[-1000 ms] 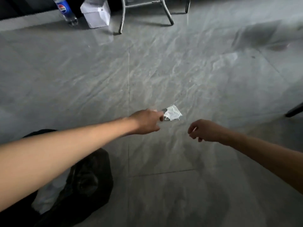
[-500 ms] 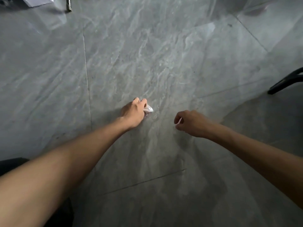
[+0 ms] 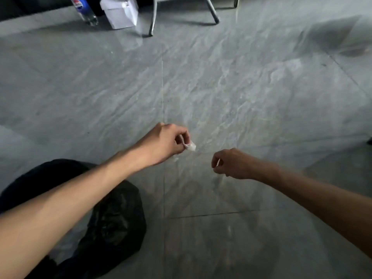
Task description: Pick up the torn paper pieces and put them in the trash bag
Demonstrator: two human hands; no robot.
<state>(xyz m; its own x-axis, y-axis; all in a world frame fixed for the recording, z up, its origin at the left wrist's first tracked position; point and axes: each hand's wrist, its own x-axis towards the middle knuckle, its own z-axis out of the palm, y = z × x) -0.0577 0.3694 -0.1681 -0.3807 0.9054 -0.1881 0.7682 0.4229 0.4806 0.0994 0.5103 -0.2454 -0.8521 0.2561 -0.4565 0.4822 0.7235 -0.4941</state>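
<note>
My left hand [image 3: 165, 141] is lifted above the grey tiled floor and pinches a crumpled white paper piece [image 3: 190, 146] between thumb and fingers. To its right, my right hand [image 3: 231, 164] is curled shut around a thin sliver of white paper [image 3: 218, 162] that peeks out between the fingers. The black trash bag [image 3: 112, 222] lies open on the floor at the lower left, partly hidden under my left forearm, well short of both hands.
At the far top stand a plastic soda bottle [image 3: 84, 11], a white box [image 3: 120, 13] and metal chair legs [image 3: 153, 19]. A dark object [image 3: 369, 140] pokes in at the right edge. Grey marble tiles cover the floor.
My left hand has gathered the paper off the floor and lifted it, drawing back slightly. The view tilted up again, bringing the trash bag and bottle back into sight.
</note>
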